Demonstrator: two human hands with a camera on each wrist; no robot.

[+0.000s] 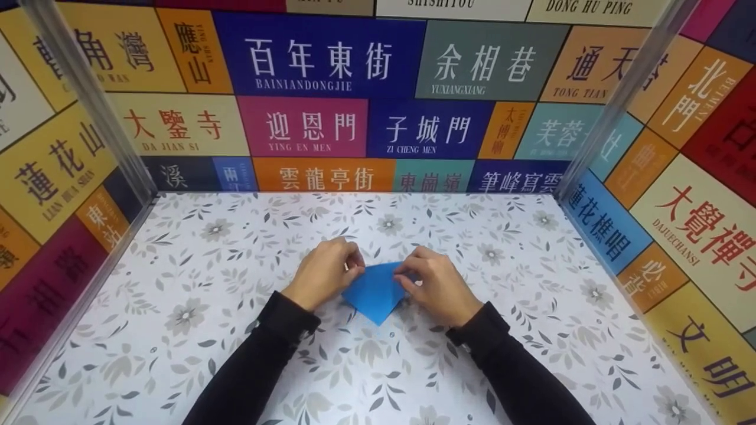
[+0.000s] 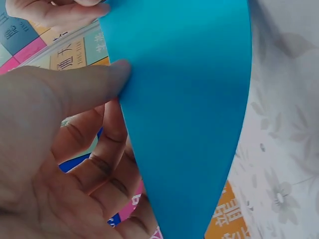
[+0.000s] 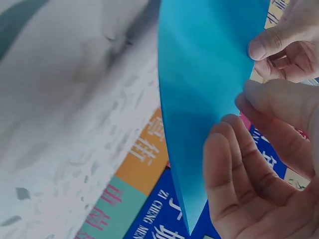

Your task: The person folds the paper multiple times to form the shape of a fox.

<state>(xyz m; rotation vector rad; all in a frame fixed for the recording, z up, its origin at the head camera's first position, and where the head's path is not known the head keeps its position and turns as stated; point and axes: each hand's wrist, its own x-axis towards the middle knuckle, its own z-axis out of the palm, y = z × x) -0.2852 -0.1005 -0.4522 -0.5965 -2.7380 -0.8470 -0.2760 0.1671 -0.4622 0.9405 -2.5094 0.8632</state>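
One thin, smooth sheet of blue paper (image 1: 373,298), approx. kite-shaped in head view, is between both hands, w/ its pointed end directed to the person's body. The bare left hand (image 1: 323,273) is at the upper left side of the sheet and pinches its edge: in left wrist view the thumb lies flat on the blue face, & the bent fingers are behind the edge, partly hidden. The bare right hand (image 1: 438,284) is at the upper right side, and its thumb & index finger pinch the edge there, while the other fingers, loosely curled, are in front of the lower part of the paper in right wrist view; whether these touch it, I cannot tell. Both pinches are near each other, w/ only a short piece of paper edge between them. Below is a white tabletop w/ grey flower-and-leaf print (image 1: 378,383); whether the paper tip touches it, cannot tell either. Both arms wear black sleeves (image 1: 239,378), coming from the near side, L and R. Bg: an upright wall panel of many coloured rectangles w/ Chinese characters and Latin letters (image 1: 319,56), standing behind the table, well apart from the hands.
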